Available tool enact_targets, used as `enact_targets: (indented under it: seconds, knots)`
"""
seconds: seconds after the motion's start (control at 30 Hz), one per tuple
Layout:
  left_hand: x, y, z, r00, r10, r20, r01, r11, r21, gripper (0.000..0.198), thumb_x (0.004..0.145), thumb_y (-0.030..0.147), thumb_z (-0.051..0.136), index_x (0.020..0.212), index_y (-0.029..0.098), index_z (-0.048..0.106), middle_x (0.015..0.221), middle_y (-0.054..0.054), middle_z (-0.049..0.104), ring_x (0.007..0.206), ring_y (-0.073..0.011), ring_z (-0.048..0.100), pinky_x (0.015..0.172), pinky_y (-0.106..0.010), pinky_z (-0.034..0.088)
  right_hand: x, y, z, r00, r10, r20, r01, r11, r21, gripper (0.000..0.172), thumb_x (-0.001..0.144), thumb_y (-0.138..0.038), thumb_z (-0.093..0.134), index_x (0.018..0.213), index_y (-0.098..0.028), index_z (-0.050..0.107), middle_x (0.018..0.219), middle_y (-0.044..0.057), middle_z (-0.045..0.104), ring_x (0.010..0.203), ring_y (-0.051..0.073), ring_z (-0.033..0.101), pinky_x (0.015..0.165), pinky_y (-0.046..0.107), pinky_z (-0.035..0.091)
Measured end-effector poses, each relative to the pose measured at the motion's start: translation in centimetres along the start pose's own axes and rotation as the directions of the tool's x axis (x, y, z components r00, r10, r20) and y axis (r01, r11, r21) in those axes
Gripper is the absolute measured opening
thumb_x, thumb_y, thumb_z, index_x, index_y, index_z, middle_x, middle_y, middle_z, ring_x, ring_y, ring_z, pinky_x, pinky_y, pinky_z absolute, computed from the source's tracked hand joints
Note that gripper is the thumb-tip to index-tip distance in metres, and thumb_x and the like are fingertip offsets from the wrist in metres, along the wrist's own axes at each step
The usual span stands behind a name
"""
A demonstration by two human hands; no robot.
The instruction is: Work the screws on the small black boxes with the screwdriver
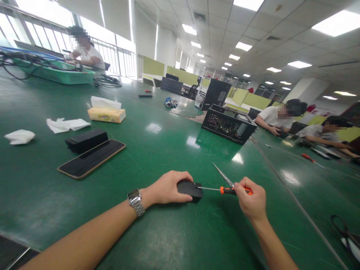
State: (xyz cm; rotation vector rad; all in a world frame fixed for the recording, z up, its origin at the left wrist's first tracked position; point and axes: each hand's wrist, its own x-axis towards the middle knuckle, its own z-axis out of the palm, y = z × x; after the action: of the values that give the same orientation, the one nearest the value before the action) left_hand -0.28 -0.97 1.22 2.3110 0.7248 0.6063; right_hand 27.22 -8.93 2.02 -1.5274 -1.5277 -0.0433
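Left grip (168, 188) clamped on black block (189, 189), thumb along its near edge | right grip (252, 198) wrapped around screwdriver (230, 191), which reaches block's nearer end | green bench (157, 234) leaves room between left grip and phone (92, 159) | black frame (227, 125) well beyond both.

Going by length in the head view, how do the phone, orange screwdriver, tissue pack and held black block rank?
1. Phone
2. Orange screwdriver
3. Tissue pack
4. Black block, partly hidden by the left hand
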Motion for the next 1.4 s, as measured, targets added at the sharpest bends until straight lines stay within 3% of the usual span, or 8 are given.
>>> enact_targets:
  seconds: [0.13,0.33,0.6,0.87,1.1,1.4]
  knots:
    - [0.0,-0.1,0.0,1.0,-0.004,-0.002,0.004,1.0,0.009,0.039,0.072,0.04,0.073,0.105,0.021,0.063,0.099,-0.002,0.066,0.087,-0.0199,0.06,0.077,-0.027,0.043,0.2,-0.7,-0.1,0.998,-0.028,0.054,0.027,0.999,0.02,0.032,0.077,-0.03,0.053,0.048,-0.019,0.045,0.043,-0.006,0.037,0.039,0.008,0.037,0.042,0.021,0.029]
    - [0.0,0.1,-0.1,1.0,-0.006,0.003,0.006,1.0,0.016,0.039,0.073,0.039,0.073,0.105,0.02,0.063,0.1,-0.002,0.066,0.088,-0.0199,0.06,0.078,-0.027,0.043,0.3,-0.5,-0.4,1.0,-0.012,0.01,0.012,1.0,-0.028,0.032,0.077,-0.029,0.054,0.048,-0.019,0.046,0.043,-0.006,0.037,0.039,0.008,0.037,0.041,0.021,0.029]
    - [0.1,0.0,-0.1,1.0,-0.004,0.005,0.004,1.0,0.024,0.039,0.072,0.039,0.074,0.105,0.02,0.063,0.099,-0.002,0.066,0.087,-0.0201,0.06,0.077,-0.028,0.043,0.2,-1.0,-0.4,0.996,-0.048,0.077,0.047,0.999,0.008,0.032,0.078,-0.029,0.053,0.048,-0.019,0.044,0.043,-0.006,0.037,0.039,0.008,0.037,0.042,0.021,0.03]
    - [0.0,0.0,-0.1,1.0,0.001,-0.003,-0.001,1.0,0.012,0.039,0.073,0.038,0.073,0.106,0.02,0.063,0.099,-0.002,0.066,0.087,-0.02,0.06,0.077,-0.027,0.043,0.3,0.1,-0.8,0.999,-0.03,0.031,0.032,0.998,-0.056,0.032,0.078,-0.029,0.054,0.049,-0.019,0.045,0.043,-0.006,0.037,0.039,0.008,0.037,0.041,0.021,0.03]
    - [0.0,-0.3,0.1,1.0,0.012,-0.006,-0.012,1.0,0.001,0.038,0.073,0.038,0.073,0.105,0.021,0.063,0.098,-0.001,0.066,0.086,-0.0192,0.06,0.077,-0.027,0.043,0.1,-1.5,-0.2,0.995,-0.051,0.083,0.053,0.998,-0.021,0.033,0.079,-0.028,0.052,0.049,-0.02,0.042,0.044,-0.007,0.035,0.04,0.007,0.036,0.043,0.021,0.029]
    - [0.0,0.0,-0.1,1.0,-0.001,0.003,0.001,1.0,0.014,0.039,0.073,0.038,0.074,0.106,0.021,0.063,0.099,-0.002,0.066,0.087,-0.0197,0.06,0.076,-0.027,0.043,0.5,-0.6,-0.8,0.997,0.019,0.075,-0.015,0.999,-0.045,0.031,0.077,-0.029,0.053,0.049,-0.02,0.042,0.045,-0.007,0.034,0.042,0.008,0.035,0.044,0.022,0.029]
